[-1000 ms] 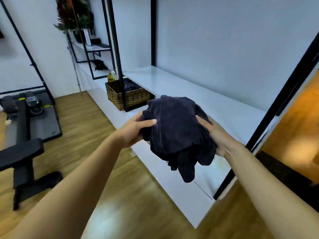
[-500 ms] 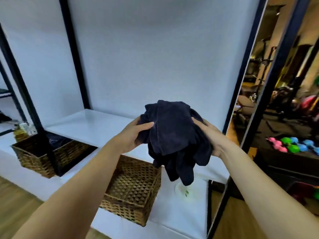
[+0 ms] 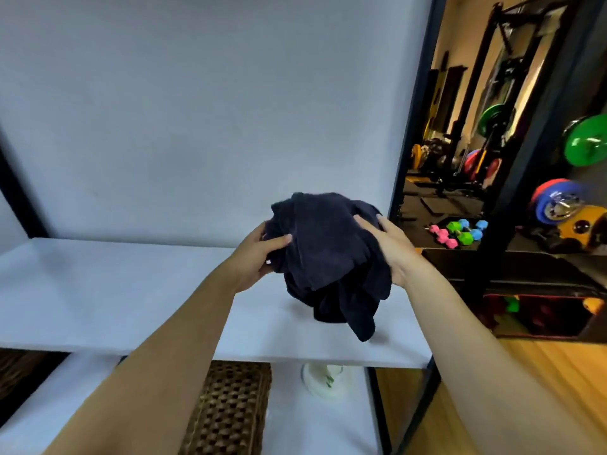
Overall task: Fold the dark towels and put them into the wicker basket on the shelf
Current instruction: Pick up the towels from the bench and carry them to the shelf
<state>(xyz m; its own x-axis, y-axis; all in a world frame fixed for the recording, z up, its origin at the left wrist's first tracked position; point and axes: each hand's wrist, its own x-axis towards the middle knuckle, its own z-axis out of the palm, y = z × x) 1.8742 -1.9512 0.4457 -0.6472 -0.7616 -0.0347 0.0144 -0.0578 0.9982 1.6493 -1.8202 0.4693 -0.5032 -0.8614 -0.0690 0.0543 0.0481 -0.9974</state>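
A crumpled bundle of dark navy towels (image 3: 328, 257) is held between both my hands just above the white upper shelf (image 3: 98, 290). My left hand (image 3: 256, 257) grips its left side, thumb on top. My right hand (image 3: 391, 251) presses against its right side. Loose ends hang down and reach close to the shelf surface. A wicker basket (image 3: 230, 408) stands on the lower shelf under my left forearm, and only its woven wall shows.
A black frame post (image 3: 414, 126) bounds the shelf on the right. A small white object (image 3: 323, 382) sits on the lower shelf beside the basket. A second wicker edge (image 3: 19, 366) shows at far left. Gym weights and coloured dumbbells (image 3: 460, 233) lie beyond to the right.
My view has swung right and closer to the shelf. The towel bundle, held the same way in both hands, now hangs over the upper shelf, and the basket is mostly hidden beneath it.
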